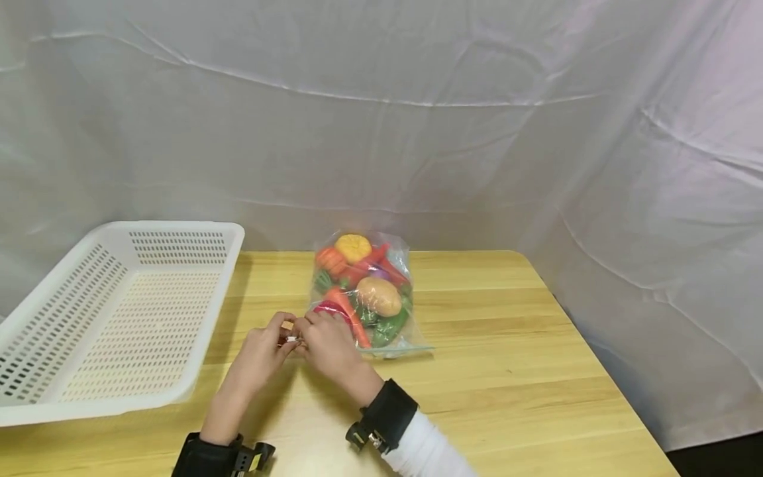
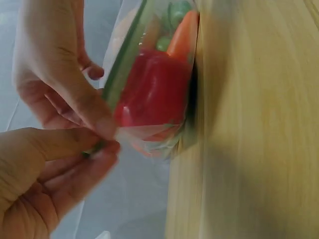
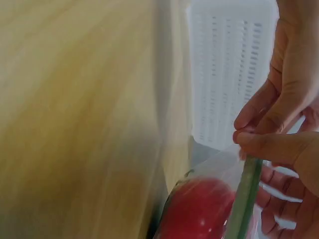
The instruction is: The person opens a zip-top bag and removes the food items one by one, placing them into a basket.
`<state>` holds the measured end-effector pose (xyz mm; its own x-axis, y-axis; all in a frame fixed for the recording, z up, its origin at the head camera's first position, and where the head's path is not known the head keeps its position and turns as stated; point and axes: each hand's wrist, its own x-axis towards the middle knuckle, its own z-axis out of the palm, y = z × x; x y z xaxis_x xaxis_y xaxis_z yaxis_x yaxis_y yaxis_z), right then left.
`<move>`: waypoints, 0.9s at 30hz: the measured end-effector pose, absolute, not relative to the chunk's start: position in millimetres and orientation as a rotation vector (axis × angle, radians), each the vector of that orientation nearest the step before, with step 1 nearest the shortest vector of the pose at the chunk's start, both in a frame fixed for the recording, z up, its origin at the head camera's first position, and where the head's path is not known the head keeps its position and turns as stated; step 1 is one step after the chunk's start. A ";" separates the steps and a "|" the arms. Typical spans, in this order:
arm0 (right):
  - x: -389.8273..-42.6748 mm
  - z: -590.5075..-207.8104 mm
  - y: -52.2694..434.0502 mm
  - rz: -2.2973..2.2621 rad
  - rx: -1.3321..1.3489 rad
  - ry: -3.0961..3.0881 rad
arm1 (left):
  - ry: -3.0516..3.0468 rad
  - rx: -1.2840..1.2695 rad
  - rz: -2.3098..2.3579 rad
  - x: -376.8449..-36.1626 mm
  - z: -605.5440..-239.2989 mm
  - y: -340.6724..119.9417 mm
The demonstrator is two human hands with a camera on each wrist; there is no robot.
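One clear zip bag (image 1: 363, 298) is lying flat on the wooden worktop (image 1: 512, 371), near its middle, packed with toy vegetables. Countable through the plastic from the head view: one yellow pumpkin (image 1: 353, 247) at the far end, one potato (image 1: 379, 295), one long carrot (image 1: 348, 311), one red pepper (image 1: 331, 309) at the near end by the seal; several red and green pieces among them are too jumbled to count. One white perforated basket (image 1: 113, 311) is sitting on the left of the worktop, just beside the hands and apart from the bag. Two hands are working at the bag's near corner. The left hand (image 1: 262, 348) is reaching in from the left, thumb and forefinger pressed together, pinching the corner of the bag at the end of its green zip strip (image 2: 127, 59). The right hand (image 1: 328, 341) is meeting it from the other side, fingertips touching the left hand's, thumb and forefinger likewise clamped on the same corner of the plastic; its remaining fingers are curling loosely behind. Both wrists are carrying black straps, and the forearms are angling in low over the worktop's near edge. In the wrist views the red pepper is pressing against the plastic directly behind the pinched corner.
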<state>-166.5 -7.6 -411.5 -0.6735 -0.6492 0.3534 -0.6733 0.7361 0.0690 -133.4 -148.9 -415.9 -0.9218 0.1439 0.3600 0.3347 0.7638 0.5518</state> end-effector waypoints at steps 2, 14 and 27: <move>-169.3 -410.2 -4.5 0.150 1.029 -2.549 | -2.628 -0.382 -0.969 -132.5 -414.9 -149.8; -173.6 -410.4 12.0 0.347 1.051 -2.422 | -2.368 -0.430 -0.851 -133.2 -418.7 -151.1; -171.5 -403.4 22.2 0.492 1.102 -2.421 | -2.348 -0.552 -0.882 -135.7 -418.0 -146.8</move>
